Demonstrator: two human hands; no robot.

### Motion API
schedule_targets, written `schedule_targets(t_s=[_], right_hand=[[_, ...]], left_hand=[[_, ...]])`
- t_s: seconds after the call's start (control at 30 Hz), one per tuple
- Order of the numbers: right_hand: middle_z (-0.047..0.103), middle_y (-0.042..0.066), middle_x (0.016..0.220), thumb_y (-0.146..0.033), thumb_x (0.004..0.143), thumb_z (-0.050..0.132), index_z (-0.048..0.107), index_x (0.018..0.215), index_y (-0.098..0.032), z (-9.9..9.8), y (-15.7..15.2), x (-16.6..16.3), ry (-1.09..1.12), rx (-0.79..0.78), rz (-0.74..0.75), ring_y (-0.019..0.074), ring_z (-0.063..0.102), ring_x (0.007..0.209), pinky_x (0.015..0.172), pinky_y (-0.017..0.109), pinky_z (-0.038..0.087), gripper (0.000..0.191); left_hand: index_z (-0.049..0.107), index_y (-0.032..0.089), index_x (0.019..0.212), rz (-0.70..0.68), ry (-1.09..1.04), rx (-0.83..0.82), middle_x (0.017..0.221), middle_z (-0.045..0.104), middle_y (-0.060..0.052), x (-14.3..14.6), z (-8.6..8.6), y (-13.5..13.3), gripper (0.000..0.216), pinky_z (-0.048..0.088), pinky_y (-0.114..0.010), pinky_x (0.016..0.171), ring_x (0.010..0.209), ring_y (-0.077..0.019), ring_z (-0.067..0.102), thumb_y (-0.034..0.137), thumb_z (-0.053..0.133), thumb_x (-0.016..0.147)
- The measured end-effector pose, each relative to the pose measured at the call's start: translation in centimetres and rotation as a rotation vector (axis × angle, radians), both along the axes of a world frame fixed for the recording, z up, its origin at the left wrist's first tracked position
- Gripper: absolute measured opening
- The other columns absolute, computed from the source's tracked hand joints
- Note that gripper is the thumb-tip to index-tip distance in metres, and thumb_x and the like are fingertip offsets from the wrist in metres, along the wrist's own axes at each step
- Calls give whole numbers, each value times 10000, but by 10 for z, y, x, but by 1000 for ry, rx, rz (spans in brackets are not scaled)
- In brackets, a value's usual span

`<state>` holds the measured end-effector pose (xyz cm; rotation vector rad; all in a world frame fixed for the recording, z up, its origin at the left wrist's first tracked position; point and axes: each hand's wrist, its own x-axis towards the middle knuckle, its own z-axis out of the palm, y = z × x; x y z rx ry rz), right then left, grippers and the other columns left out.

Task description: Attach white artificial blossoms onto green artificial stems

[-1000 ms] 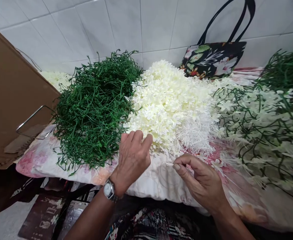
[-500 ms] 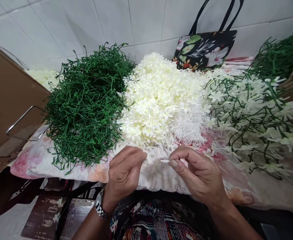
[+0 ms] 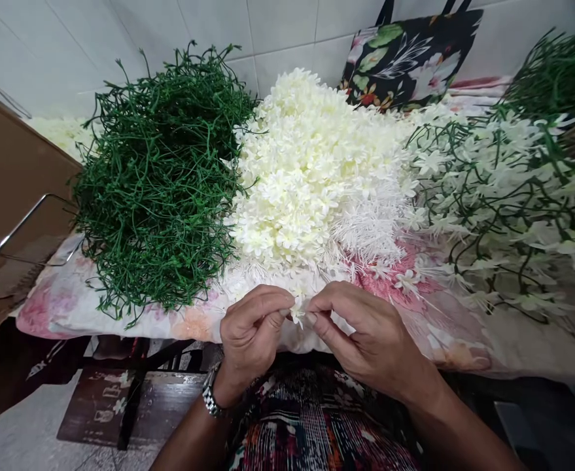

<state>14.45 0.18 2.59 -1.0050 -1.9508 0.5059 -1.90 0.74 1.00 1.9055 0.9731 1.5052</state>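
Observation:
Near the table's front edge, my left hand (image 3: 255,330) pinches a small white artificial flower (image 3: 297,307) between thumb and fingertips. Close against it on the right, my right hand (image 3: 360,333) is closed in a pinch on a thin white stamen piece, now mostly hidden by the fingertips and the flower. Just beyond both hands rises a heap of cream-white flower heads (image 3: 292,190). A bundle of thin white stamens (image 3: 373,222) lies at its right front. To the left is a big tangle of green plastic stems (image 3: 157,190).
Flowers joined to green stems (image 3: 507,216) are piled on the right. A floral cloth (image 3: 140,314) covers the table. A black floral bag (image 3: 409,62) leans on the tiled wall behind. At the left stands a cardboard box (image 3: 12,209) with a metal wire handle (image 3: 32,212).
My hands have come together. My right hand has moved left with the white stamen piece, up to my left fingertips, where a flower now shows. The whole view has tilted down slightly.

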Motion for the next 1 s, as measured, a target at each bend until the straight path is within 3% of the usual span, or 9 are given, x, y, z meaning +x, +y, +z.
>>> schedule_targets(t_s=[0.2, 0.37, 0.6, 0.8, 1.0], right_hand=[[593, 26, 636, -88, 834, 483, 558, 772, -148, -5, -2, -3, -38, 60, -29, 130, 533, 612, 570, 257, 433, 114], [589, 41, 635, -77, 815, 503, 554, 749, -143, -12, -3, -7, -39, 93, -74, 141, 537, 623, 585, 271, 443, 106], [567, 24, 619, -75, 817, 511, 538, 764, -166, -17, -6, -9, -34, 129, -139, 130, 513, 590, 551, 262, 431, 109], [565, 26, 603, -79, 824, 516, 528, 781, -156, -21, -9, -13, -17, 132, -142, 124, 505, 568, 541, 257, 425, 89], [555, 9, 607, -86, 835, 496, 518, 794, -169, -24, -11, -17, 39, 89, -148, 115, 503, 561, 537, 243, 425, 95]], left_hand=[[667, 187, 832, 16, -15, -161, 742, 665, -2, 5, -1, -4, 167, 509, -199, 639, 689, -103, 621, 49, 590, 780], [649, 194, 903, 60, -206, -393, 912, 626, -27, 9, -6, -8, 137, 510, -187, 605, 674, -92, 612, 141, 619, 780], [686, 173, 823, -80, -293, -541, 940, 623, -81, 6, -13, -13, 75, 488, -226, 614, 787, -153, 603, 188, 620, 791], [695, 192, 755, -20, -357, -497, 759, 602, -20, 10, -16, -14, 79, 472, -224, 640, 728, -126, 574, 123, 655, 752], [658, 179, 781, 65, -132, -323, 709, 594, -3, 13, -8, -17, 119, 449, -200, 586, 659, -105, 558, 75, 599, 777]])
